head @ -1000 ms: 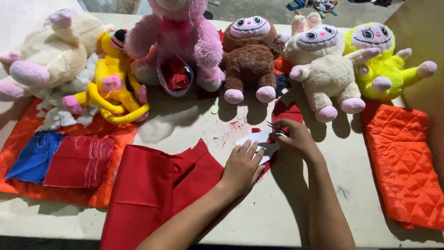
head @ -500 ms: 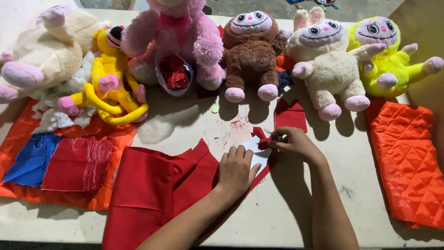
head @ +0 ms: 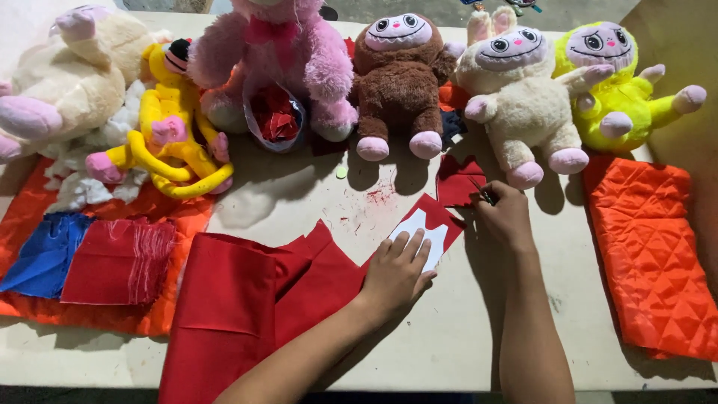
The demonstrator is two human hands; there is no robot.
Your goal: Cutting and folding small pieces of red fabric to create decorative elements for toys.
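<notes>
My left hand (head: 396, 271) lies flat, fingers apart, on a white paper template (head: 420, 232) that rests on a corner of red fabric (head: 254, 299). My right hand (head: 505, 215) is closed around a thin dark tool (head: 483, 193), a pen or marker as far as I can tell, whose tip sits at the edge of the red fabric. A small cut piece of red fabric (head: 458, 179) lies just beyond that hand, by the cream toy's foot.
A row of plush toys lines the far edge: cream (head: 67, 75), yellow (head: 168, 127), pink (head: 277, 52), brown (head: 400, 82), cream rabbit-eared (head: 516, 97), lime (head: 621, 90). Orange quilted fabric (head: 651, 247) lies at right. Stacked red (head: 120, 251) and blue (head: 45, 251) pieces lie at left.
My right hand has moved a little away from me, to the far edge of the red fabric. My left hand stays pressed on the template. The view has shifted slightly.
</notes>
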